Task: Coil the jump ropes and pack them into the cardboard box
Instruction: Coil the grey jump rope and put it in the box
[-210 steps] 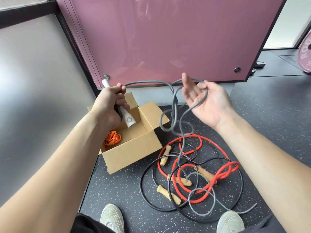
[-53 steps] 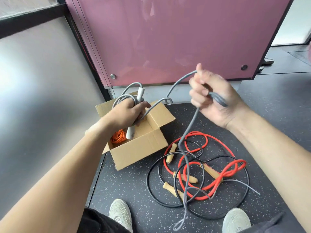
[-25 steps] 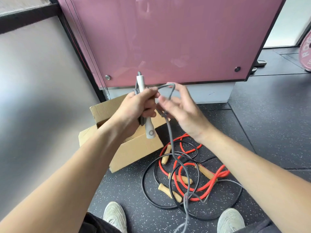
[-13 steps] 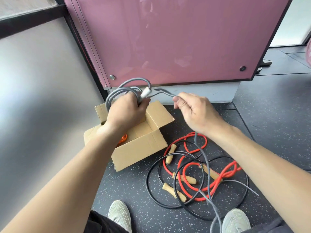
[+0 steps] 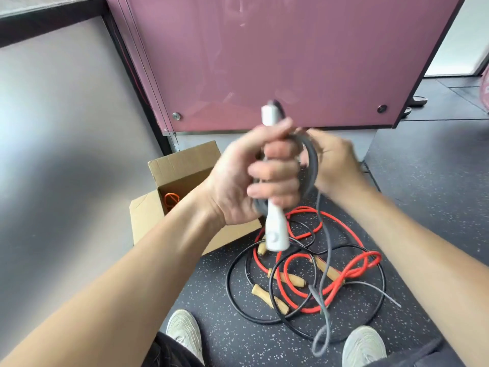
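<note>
My left hand (image 5: 254, 178) grips the white handle (image 5: 275, 231) of the grey jump rope (image 5: 312, 168) together with several coils of it, held upright in front of me. My right hand (image 5: 336, 160), close behind the coils, holds the rope; its fingers are blurred and partly hidden. The rope's loose tail (image 5: 324, 313) hangs to the floor between my shoes. The open cardboard box (image 5: 185, 160) stands on the floor behind my left wrist, with an orange coil (image 5: 171, 200) inside. A red rope (image 5: 344, 276) and a black rope (image 5: 238, 295) with wooden handles (image 5: 267, 298) lie tangled on the floor.
A pink glass panel (image 5: 264, 62) rises just behind the box, and a grey wall (image 5: 66, 128) runs along the left. My two pale shoes (image 5: 182, 332) stand at the bottom on the dark speckled floor (image 5: 423, 194).
Both hands have come together and risen nearer the camera. The white handle now stands upright in my left fist with more grey rope gathered on it; the tail on the floor is shorter.
</note>
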Available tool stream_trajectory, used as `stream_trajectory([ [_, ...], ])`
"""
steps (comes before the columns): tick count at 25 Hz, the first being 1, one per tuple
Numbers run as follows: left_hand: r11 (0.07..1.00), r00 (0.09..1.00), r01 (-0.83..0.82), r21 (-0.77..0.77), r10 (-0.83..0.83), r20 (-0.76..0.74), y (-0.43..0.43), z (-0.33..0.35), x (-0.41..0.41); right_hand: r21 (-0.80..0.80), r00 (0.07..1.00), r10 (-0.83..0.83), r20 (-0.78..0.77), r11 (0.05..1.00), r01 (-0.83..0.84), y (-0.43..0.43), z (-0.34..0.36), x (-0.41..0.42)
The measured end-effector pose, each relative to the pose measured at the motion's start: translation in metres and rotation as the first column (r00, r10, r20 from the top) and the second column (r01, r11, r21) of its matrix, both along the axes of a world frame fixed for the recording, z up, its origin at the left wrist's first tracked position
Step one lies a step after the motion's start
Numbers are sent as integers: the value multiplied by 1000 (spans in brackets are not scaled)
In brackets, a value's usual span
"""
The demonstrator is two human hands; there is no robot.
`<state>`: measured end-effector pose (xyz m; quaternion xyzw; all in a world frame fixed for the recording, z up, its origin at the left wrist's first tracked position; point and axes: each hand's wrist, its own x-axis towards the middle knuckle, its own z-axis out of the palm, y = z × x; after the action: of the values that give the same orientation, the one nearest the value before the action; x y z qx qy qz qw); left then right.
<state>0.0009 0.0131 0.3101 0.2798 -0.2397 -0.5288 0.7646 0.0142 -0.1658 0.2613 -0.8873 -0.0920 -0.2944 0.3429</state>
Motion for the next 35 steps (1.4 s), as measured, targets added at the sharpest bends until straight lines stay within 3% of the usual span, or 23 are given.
stream_trajectory([
  [2,926,962,-269,-265,242,-128,3,6,12,-4,941,135,-310,990,-143,29,-11,-5],
  [3,841,897,-441,-312,401,-188,9,9,20,-22,920,184,-347,979,-204,42,-15,-6],
  [4,725,786,-619,-302,567,-249,18,11,29,6,914,232,-332,970,-244,52,-17,-6],
  [6,448,491,-871,-203,811,-317,36,13,46,218,867,380,-323,921,-322,64,-14,-5],
  [7,335,367,-929,-156,885,-286,43,11,50,362,826,459,-327,868,-339,67,-12,-5],
  [9,227,232,-968,-105,972,-40,44,6,55,597,805,504,-312,764,-246,65,-7,-2],
  [12,100,65,-994,-52,887,457,52,-7,64,764,881,389,-268,644,-52,52,1,-1],
  [14,-30,-115,-992,-121,587,802,66,-12,66,701,897,313,-311,713,-6,45,1,-2],
  [16,4,-195,-980,-199,180,964,69,-18,64,601,915,237,-327,799,8,37,1,-4],
  [18,94,-85,-993,-75,-104,991,57,-25,56,551,952,140,-271,834,34,25,4,-3],
  [20,176,114,-974,144,-170,979,45,-30,53,545,971,86,-222,837,51,11,7,-1],
  [23,320,317,-879,354,-162,934,38,-27,48,461,981,68,-182,887,24,1,1,-3],
  [26,516,567,-720,464,52,822,39,-20,39,147,980,47,-191,989,-18,-5,-5,-4],
  [28,616,676,-643,455,178,715,41,-16,37,-12,969,90,-229,995,-95,-9,-8,-3],
  [31,593,629,-700,398,247,737,47,-16,39,-98,938,269,-216,950,-295,-5,-8,-7],
  [35,431,495,-832,348,296,817,46,-15,40,-128,936,352,-10,928,-350,6,-14,-4],
])
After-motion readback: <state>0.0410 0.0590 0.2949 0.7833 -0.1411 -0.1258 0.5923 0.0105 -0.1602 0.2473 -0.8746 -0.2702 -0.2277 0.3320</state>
